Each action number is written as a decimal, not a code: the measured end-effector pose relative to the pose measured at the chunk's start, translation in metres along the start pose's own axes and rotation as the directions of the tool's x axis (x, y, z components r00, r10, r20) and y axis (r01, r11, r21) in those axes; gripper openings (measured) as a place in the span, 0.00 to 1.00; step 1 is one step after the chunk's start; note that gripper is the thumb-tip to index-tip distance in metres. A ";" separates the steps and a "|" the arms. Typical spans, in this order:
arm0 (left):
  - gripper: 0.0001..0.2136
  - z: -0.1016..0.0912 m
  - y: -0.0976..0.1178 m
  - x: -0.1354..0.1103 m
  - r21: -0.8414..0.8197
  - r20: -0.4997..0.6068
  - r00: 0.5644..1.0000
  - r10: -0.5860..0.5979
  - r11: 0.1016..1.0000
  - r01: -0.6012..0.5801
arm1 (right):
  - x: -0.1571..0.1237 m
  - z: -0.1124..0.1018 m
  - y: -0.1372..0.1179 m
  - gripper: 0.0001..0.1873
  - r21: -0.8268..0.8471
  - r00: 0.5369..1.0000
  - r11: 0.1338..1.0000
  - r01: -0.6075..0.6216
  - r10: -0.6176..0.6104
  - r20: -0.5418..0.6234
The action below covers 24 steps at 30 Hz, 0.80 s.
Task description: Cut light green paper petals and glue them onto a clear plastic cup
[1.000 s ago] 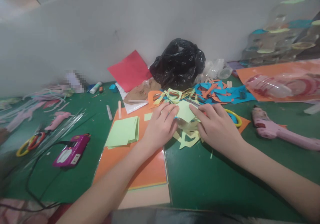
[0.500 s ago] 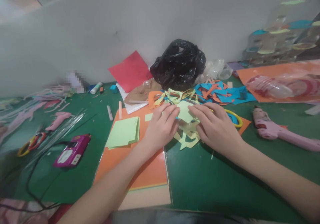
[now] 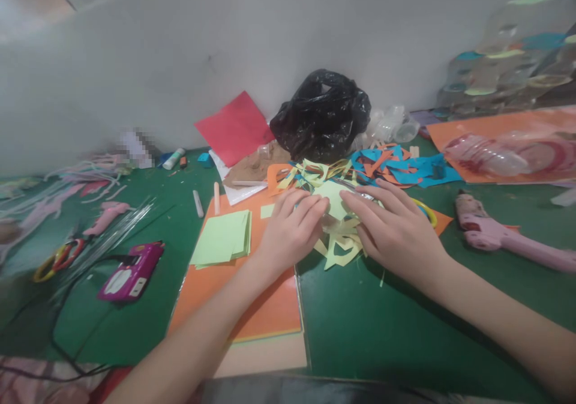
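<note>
A piece of pale green paper (image 3: 332, 197) sits between my left hand (image 3: 290, 233) and my right hand (image 3: 393, 233), and the fingertips of both press on it. Cut yellow-green paper scraps (image 3: 341, 249) lie under and just in front of it. A metal blade (image 3: 355, 189) shows beneath my right fingers, and a yellow loop handle (image 3: 423, 208) sticks out beyond them, possibly one pair of scissors. Left of my left hand, a stack of pale green paper squares (image 3: 221, 239) rests on an orange card sheet (image 3: 265, 308).
Blue and orange paper scraps (image 3: 400, 171) pile up behind my hands, near a black plastic bag (image 3: 320, 116) and a red sheet (image 3: 234, 128). A pink glue gun (image 3: 504, 242) lies right; a magenta device (image 3: 130, 272) and its black cable lie left on the green mat (image 3: 360, 332).
My left fingers have moved slightly right over the pale green paper. My right fingers have spread a little, and more of the paper is covered.
</note>
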State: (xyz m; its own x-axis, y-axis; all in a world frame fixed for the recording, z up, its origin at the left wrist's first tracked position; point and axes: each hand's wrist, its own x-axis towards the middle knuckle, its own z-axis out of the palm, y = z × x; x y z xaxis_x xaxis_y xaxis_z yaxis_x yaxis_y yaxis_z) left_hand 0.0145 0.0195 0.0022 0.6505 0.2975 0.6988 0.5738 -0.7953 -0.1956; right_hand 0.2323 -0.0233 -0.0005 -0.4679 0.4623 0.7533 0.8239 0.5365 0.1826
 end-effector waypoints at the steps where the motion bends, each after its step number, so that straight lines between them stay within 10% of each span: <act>1: 0.18 0.000 0.000 0.000 -0.006 0.004 1.000 -0.004 1.000 0.004 | 0.000 0.000 0.000 0.18 -0.002 1.000 1.000 0.000 0.000 -0.002; 24: 0.16 0.000 0.000 0.001 -0.030 0.023 1.000 -0.019 0.999 0.020 | 0.002 -0.003 0.000 0.15 0.002 1.000 1.000 0.005 -0.005 0.015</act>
State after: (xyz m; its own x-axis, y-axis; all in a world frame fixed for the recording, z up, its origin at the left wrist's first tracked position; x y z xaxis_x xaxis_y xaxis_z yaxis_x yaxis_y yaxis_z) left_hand 0.0150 0.0194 0.0032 0.6510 0.3247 0.6862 0.5711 -0.8050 -0.1609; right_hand 0.2322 -0.0243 0.0030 -0.4765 0.4706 0.7426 0.8212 0.5398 0.1848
